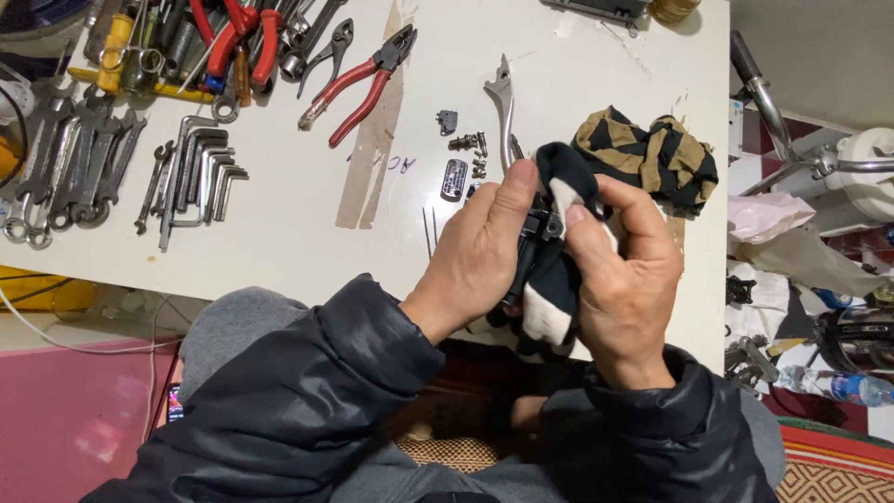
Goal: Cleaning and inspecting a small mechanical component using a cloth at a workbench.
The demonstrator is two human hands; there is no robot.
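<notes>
Item: small dark metal part (542, 226), held above the white surface (279, 233) edge. Your left hand (480, 256) gripped it steady; your right hand (624, 279) pinched a black-and-white rag (549, 289) against it, apparently for wiping. Rag and fingers hid most of the part. Nearby: silver lever (504, 102), red-handled pliers (358, 86), hex keys (200, 172).
</notes>
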